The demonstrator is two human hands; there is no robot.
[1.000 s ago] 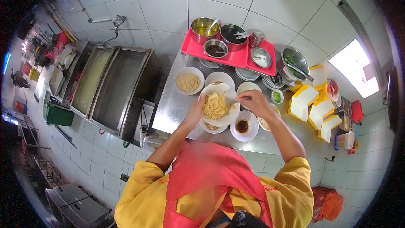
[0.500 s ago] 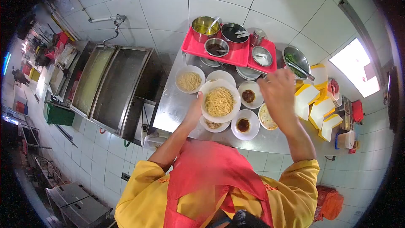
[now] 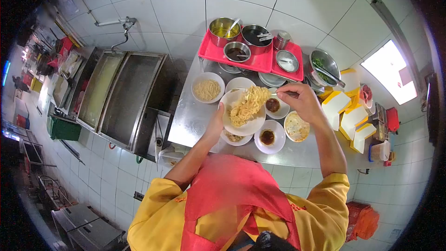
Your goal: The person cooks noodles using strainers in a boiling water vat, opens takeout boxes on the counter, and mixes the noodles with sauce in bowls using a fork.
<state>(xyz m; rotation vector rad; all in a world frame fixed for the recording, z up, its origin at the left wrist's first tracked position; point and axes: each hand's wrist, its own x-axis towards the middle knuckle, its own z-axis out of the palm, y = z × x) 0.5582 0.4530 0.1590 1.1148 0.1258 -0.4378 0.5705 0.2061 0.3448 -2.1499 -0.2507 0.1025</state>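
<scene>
Noodles hang in a clump, lifted on a metal utensil, partly above a white bowl. My left hand grips that bowl by its left rim. The utensil's handle is pinched in my right hand, to the right of the noodles. Just below stands a bowl with dark sauce; another sauce bowl lies partly under the lifted noodles. A bowl with pale, oily residue is beneath my right wrist. At the left is a bowl of plain noodles.
Red trays at the back hold pots and steel bowls. A steel bowl of greens with tongs stands to their right, near yellow-and-white boxes. Steel basins are on the left.
My right hand has come down and left from over the right-hand dishes. The noodles, flat in the bowl half a second ago, are now raised in a clump toward it.
</scene>
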